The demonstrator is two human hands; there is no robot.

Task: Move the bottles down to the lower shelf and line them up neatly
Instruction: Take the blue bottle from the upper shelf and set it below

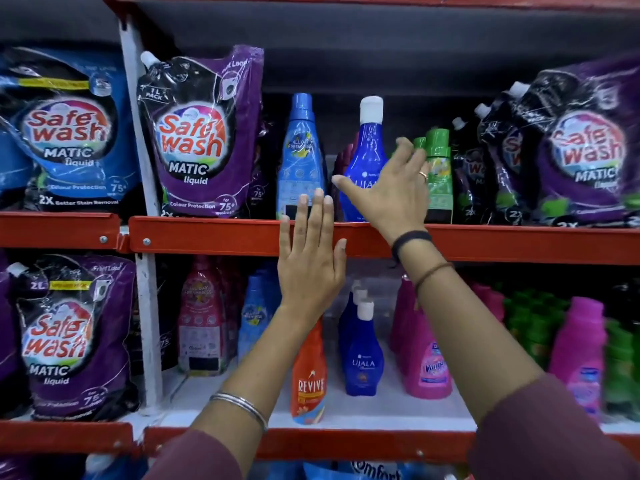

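Note:
On the upper shelf (pixel 214 233) stand a light blue bottle (pixel 300 147), a dark blue white-capped bottle (pixel 367 140) and green bottles (pixel 438 168). My right hand (pixel 388 192) is raised in front of the dark blue bottle with fingers spread, holding nothing. My left hand (pixel 311 251) lies flat and open over the red shelf edge, just below the light blue bottle. The lower shelf (pixel 377 410) holds an orange bottle (pixel 308 375), a row of dark blue bottles (pixel 362 362), pink bottles (pixel 426 362) and green bottles (pixel 533 323).
Large purple and blue detergent pouches (pixel 199 140) flank the bottles on both shelves, left and right (pixel 585 150). A white upright post (pixel 138 147) divides the shelving at the left. Light blue and pink-labelled bottles (pixel 201 320) stand at the lower shelf's left.

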